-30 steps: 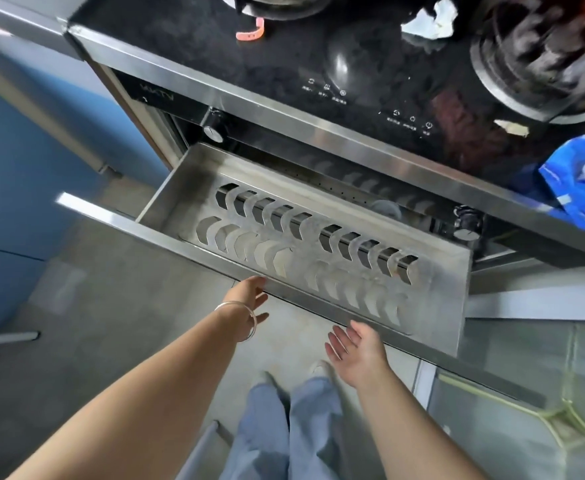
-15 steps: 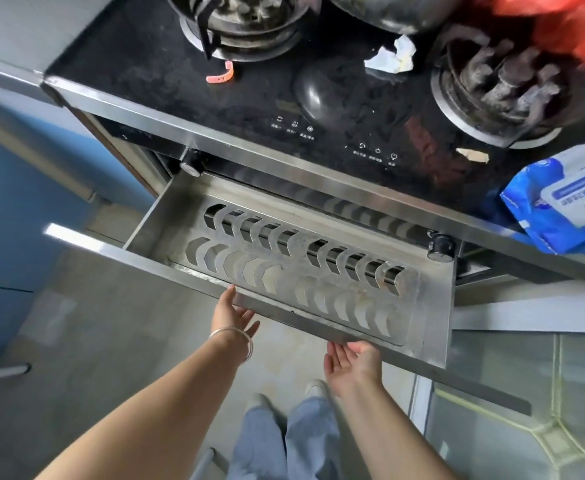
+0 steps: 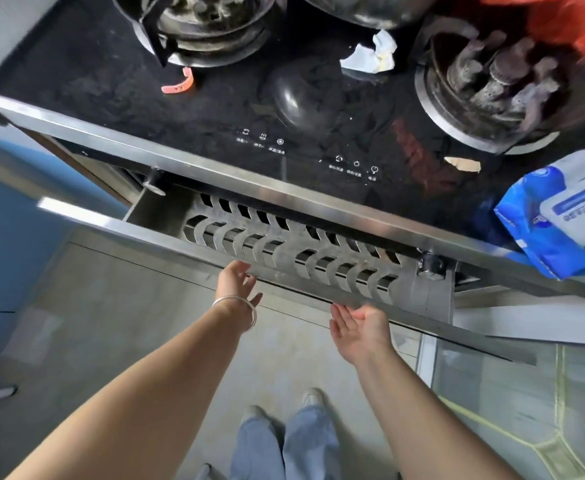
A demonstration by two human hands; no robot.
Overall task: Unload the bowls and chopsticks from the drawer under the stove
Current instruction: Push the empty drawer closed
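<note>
The steel drawer under the stove stands partly out, and its slotted metal rack shows no bowls or chopsticks. My left hand, with a silver bangle on the wrist, rests flat against the drawer's front panel near its middle, fingers spread. My right hand is just below the front panel further right, palm up and fingers apart, holding nothing.
Above the drawer lies the black glass cooktop with two burners, a crumpled tissue and an orange clip. A blue wipes pack hangs over the right counter edge. A blue cabinet stands at left.
The drawer has slid inward under the stove, showing less of the rack. Both hands have stayed at its front panel and moved with it. The camera has tilted up toward the cooktop.
</note>
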